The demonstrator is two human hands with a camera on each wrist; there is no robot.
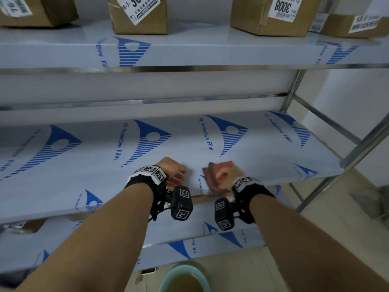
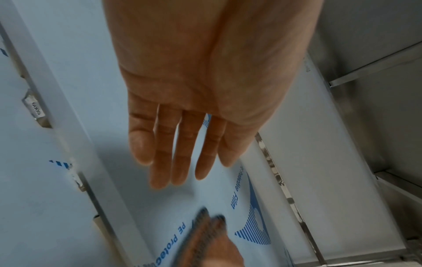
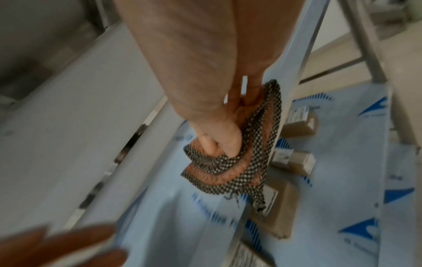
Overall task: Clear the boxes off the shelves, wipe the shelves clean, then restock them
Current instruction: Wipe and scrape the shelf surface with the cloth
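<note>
The middle shelf (image 1: pixel 189 144), covered in white film printed with blue triangle marks and "PE Protective Film", carries no boxes; it serves as the landmark here. On the shelf above it (image 1: pixel 189 49) stand four cardboard boxes (image 1: pixel 139 15) with white labels. On the shelf below it, the right wrist view shows more labelled boxes (image 3: pixel 294 160) lying in a row. Below the middle shelf's front edge, on the floor, sits a pale green basin (image 1: pixel 183 279) of brownish water.

Both hands are at the front edge of the middle shelf, near its centre. The right hand (image 1: pixel 223 175) has its fingers (image 3: pixel 210 144) curled tight round a folded cloth (image 3: pixel 230 169), orange with a black-and-white mesh face. The cloth sits bunched in the palm, with its folds and a frayed corner hanging out below the fingertips, just over the shelf film. Contact between cloth and film cannot be judged.

The left hand (image 2: pixel 196 90) is just beside the right, apart from the cloth. Its fingers (image 2: pixel 160 153) are straight and close together, palm toward the film, holding nothing.
</note>
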